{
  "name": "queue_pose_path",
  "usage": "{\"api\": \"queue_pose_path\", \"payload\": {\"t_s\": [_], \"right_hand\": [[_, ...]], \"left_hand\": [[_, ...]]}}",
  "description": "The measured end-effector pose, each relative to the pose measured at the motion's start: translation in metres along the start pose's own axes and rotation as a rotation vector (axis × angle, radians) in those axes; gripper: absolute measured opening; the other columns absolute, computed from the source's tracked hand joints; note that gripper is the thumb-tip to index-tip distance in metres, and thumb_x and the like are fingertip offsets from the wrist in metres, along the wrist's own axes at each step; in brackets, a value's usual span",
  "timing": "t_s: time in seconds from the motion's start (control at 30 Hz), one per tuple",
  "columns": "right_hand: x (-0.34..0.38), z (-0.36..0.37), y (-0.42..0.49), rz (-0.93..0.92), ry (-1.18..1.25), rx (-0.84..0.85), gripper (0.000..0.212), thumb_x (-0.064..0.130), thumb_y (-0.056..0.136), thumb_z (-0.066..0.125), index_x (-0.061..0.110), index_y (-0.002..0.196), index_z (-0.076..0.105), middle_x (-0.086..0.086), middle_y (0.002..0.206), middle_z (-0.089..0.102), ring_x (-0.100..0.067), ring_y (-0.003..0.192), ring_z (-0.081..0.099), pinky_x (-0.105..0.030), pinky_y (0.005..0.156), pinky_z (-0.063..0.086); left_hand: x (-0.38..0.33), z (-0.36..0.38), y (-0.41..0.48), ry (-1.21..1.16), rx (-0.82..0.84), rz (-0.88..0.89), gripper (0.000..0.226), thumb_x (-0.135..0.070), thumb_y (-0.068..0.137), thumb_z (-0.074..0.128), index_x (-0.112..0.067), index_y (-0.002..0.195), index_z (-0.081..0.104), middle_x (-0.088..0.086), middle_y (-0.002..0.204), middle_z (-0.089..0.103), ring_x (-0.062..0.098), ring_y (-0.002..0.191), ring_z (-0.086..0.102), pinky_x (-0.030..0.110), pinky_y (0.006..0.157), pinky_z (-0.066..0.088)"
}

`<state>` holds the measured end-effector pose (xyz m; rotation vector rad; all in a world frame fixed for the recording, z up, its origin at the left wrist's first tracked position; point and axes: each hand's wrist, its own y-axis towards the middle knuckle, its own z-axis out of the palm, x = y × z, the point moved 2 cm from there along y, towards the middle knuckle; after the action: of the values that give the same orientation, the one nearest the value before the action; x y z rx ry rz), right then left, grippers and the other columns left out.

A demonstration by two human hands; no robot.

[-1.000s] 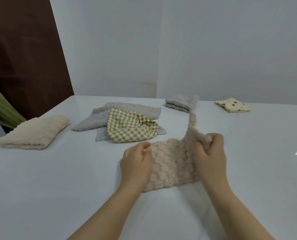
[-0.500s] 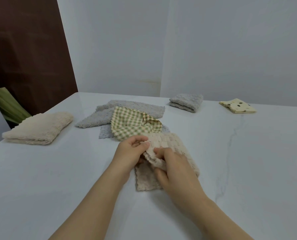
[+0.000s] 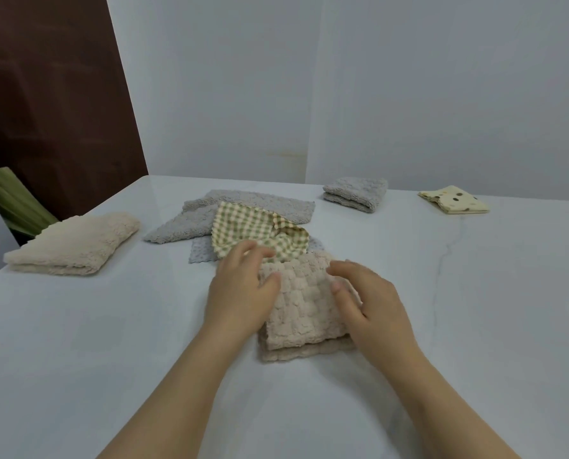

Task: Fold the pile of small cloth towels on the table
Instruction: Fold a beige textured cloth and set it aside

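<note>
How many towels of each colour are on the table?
Beige towels: 2, fluffy folded one and bumpy one.
Grey towels: 3, maybe 4; folded grey one, loose grey ones overlapping.
Green checked towel: 1.
Yellow spotted towel: 1.
Total: 7, maybe 8.

Beige towel (image 3: 304, 304) now lies folded flat; both hands, left (image 3: 241, 293) and right (image 3: 371, 304), release their pinch and rest loosely on its sides.
</note>
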<state>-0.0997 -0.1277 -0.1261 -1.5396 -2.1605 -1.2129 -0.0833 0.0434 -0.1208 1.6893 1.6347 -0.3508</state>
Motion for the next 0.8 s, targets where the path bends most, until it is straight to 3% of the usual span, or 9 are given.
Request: {"api": "queue_pose_path", "payload": {"t_s": [0.07,0.17,0.3,0.57,0.8], "right_hand": [[-0.005,0.009,0.001,0.022,-0.149,0.193,0.056,0.051,0.085,0.025,0.031,0.132,0.047,0.016,0.143,0.040,-0.005,0.140,0.022,-0.028,0.113,0.018],[-0.013,0.017,-0.001,0.074,-0.264,0.386,0.048,0.047,0.096,0.024,0.037,0.142,0.026,0.021,0.153,0.015,-0.004,0.143,0.000,-0.026,0.113,0.005],[-0.016,0.017,-0.003,0.110,-0.291,0.424,0.046,0.040,0.099,0.026,0.035,0.144,0.021,0.020,0.154,0.011,-0.005,0.144,-0.002,-0.027,0.113,0.003],[-0.015,0.021,-0.004,0.149,-0.343,0.482,0.046,0.039,0.099,0.024,0.032,0.145,0.023,0.017,0.155,0.012,-0.007,0.144,0.001,-0.032,0.116,0.003],[-0.014,0.017,-0.009,0.155,-0.233,0.363,0.045,0.037,0.098,0.032,0.031,0.143,0.030,0.015,0.154,0.018,-0.008,0.143,0.013,-0.031,0.114,0.012]], "left_hand": [[-0.006,0.012,-0.003,0.120,0.129,0.093,0.044,-0.029,0.096,0.041,-0.024,0.139,0.037,-0.008,0.154,0.018,0.010,0.142,0.010,0.028,0.113,0.013],[-0.001,0.029,-0.009,0.329,0.351,0.100,0.050,-0.035,0.099,0.026,-0.027,0.147,0.015,-0.011,0.157,0.002,0.010,0.145,-0.008,0.036,0.117,-0.002],[0.002,0.033,-0.013,0.384,0.412,0.055,0.050,-0.036,0.100,0.020,-0.029,0.148,0.008,-0.013,0.157,0.000,0.009,0.145,-0.008,0.038,0.117,-0.005],[0.005,0.036,-0.015,0.403,0.376,0.074,0.049,-0.035,0.100,0.021,-0.027,0.148,0.014,-0.012,0.157,0.007,0.010,0.145,-0.002,0.039,0.117,0.000],[0.007,0.034,-0.020,0.370,0.257,0.091,0.050,-0.040,0.097,0.027,-0.029,0.145,0.019,-0.010,0.156,0.010,0.011,0.144,0.007,0.038,0.114,0.011]]}}
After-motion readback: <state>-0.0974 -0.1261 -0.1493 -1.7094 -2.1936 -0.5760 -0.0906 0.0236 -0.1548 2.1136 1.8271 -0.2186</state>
